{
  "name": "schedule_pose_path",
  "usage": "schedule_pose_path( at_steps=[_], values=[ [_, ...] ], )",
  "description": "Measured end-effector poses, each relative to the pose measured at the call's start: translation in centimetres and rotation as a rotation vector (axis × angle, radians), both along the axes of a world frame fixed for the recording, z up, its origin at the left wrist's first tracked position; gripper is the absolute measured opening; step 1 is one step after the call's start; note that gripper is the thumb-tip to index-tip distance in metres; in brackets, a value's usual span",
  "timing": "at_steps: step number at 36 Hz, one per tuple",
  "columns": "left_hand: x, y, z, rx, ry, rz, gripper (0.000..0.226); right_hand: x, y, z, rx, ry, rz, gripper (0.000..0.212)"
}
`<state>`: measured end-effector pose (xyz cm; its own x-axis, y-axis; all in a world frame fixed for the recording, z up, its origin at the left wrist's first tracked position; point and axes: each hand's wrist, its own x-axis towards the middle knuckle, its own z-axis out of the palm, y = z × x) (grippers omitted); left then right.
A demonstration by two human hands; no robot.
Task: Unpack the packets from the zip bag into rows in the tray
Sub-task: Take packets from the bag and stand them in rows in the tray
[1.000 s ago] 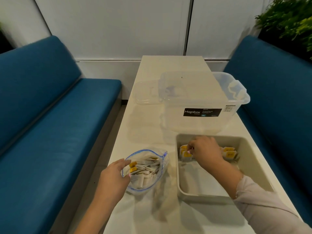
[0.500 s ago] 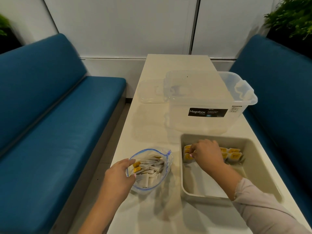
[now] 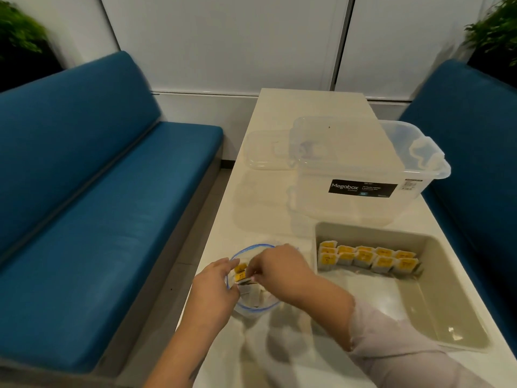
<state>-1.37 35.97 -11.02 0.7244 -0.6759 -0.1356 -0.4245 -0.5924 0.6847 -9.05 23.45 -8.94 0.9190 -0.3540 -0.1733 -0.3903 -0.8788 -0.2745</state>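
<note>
Zip bag (image 3: 253,301) left of tray (image 3: 453,326); packets (image 3: 366,259) in rows along tray's far end; storage box (image 3: 361,175) behind tray

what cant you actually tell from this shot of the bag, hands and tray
- How many packets remain in the zip bag: head view, both hands cover its mouth.
- Whether the right hand grips a packet: its fingertips are curled under, out of sight.
- Print on the packets in the tray: too small.
- Small text on the clear box label: too small.

Open blue-rimmed zip bag (image 3: 253,301) of yellow-labelled packets (image 3: 241,271); beside it, beige tray (image 3: 436,298) with packet rows (image 3: 366,259).
</note>
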Motion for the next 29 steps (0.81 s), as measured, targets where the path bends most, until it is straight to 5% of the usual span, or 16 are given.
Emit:
schedule_pose_path(
  at_steps=[8,21,29],
  values=[
    [0.1,-0.1,-0.3,-0.007,-0.025,-0.016,0.053,2.8,2.3,-1.9,-0.284,0.206,0.241,0.024],
    [0.3,-0.1,-0.7,-0.006,-0.017,-0.022,0.059,2.7,2.0,-2.2,-0.279,0.201,0.255,0.025],
    [0.3,0.0,-0.7,0.004,-0.004,-0.024,0.061,2.1,1.0,-1.7,-0.028,0.139,0.084,0.022]
  ],
)
